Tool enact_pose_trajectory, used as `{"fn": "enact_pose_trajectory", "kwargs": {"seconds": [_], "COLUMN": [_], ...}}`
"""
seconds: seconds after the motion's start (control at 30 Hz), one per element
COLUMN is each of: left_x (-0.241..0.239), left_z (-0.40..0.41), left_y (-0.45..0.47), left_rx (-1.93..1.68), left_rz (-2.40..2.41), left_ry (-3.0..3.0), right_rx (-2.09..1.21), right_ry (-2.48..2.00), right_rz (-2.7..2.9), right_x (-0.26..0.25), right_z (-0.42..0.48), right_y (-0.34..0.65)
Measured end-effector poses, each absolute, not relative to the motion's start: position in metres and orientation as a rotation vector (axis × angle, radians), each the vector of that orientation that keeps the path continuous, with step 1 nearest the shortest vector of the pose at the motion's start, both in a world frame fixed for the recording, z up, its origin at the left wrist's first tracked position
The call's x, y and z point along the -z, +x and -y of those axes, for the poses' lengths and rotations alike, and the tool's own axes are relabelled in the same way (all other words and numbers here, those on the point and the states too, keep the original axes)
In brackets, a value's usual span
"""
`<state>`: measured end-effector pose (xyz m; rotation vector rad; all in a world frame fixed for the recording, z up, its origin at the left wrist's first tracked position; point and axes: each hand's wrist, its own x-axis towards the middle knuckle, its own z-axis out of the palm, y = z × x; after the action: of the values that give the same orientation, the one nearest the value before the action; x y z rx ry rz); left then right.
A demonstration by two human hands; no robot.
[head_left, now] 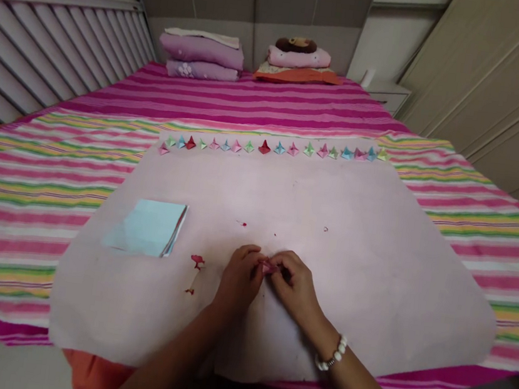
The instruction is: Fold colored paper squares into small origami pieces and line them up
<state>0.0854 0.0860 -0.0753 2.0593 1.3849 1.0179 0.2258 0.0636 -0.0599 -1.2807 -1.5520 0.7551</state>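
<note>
Both my hands meet low in the middle of the view, over a large pale sheet (351, 250). Between them is a small folded piece of pink-red paper (268, 266). My left hand (242, 276) pinches its left side, and my right hand (295, 281) grips its right side with thumb and fingertips. The fingers partly cover the paper, so its exact folded shape is unclear. To the left lies a stack of square paper (149, 226) with a light blue sheet on top. Nearer my left hand are red scraps (197, 260) joined to a thin pale strand.
A row of small folded paper pieces (264, 148) in several colours runs along the sheet's far edge. Tiny bits (244, 224) lie ahead of my hands. The sheet rests on a striped bedspread (494, 248); folded purple bedding (204, 52) sits by the headboard (253, 17).
</note>
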Motion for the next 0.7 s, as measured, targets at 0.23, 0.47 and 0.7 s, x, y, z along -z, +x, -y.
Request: {"fn": "enact_pose_trajectory", "kwargs": {"seconds": [0.23,0.47,0.7], "left_x": [0.083,0.087,0.091], "left_z": [-0.089,-0.093,-0.101], "left_y": [0.087,0.087,0.083], "left_rx": [-1.1,-1.134,-1.168], "left_rz": [-1.354,-1.317,-1.265], "left_ry": [2.08,2.128,2.179], "right_rx": [-0.722,-0.685,-0.646], "right_ry": [-1.316,-1.327,-1.352], "right_rz": [1.585,1.618,1.719], "right_x": [0.059,0.063,0.066], "right_z": [-0.066,-0.066,-0.065], "right_y": [0.224,0.225,0.231]}}
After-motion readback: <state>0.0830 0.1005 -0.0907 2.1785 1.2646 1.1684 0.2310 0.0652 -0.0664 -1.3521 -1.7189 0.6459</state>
